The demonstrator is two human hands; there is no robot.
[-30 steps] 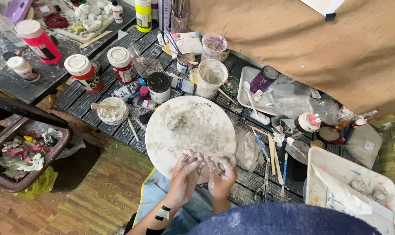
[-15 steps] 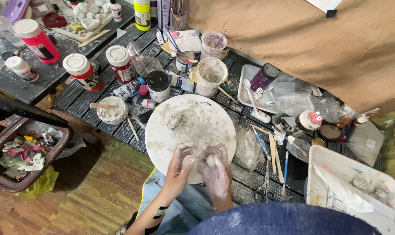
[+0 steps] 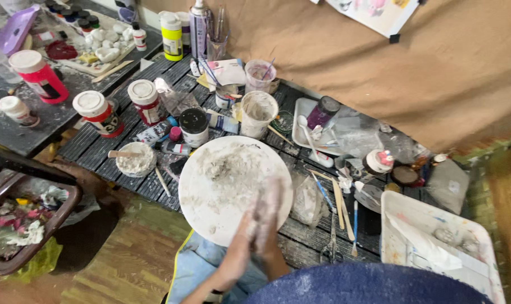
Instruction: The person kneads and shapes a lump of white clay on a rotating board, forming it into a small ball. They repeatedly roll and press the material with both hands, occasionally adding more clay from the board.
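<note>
In the head view, low in the frame's centre, the left hand (image 3: pixel 243 236) and right hand (image 3: pixel 268 217) press flat together, blurred; whether anything lies between them cannot be told. They hover over the near edge of a round white clay-smeared board (image 3: pixel 221 180), with a small white bowl of pale paste (image 3: pixel 136 160) to its left.

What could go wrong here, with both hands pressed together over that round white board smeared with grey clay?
1. The round white clay-smeared board overhangs the dark slatted table; pressing near its front edge might tip it.
2. The blurred, clay-coated left hand and right hand could fling bits onto the blue cloth below.
</note>
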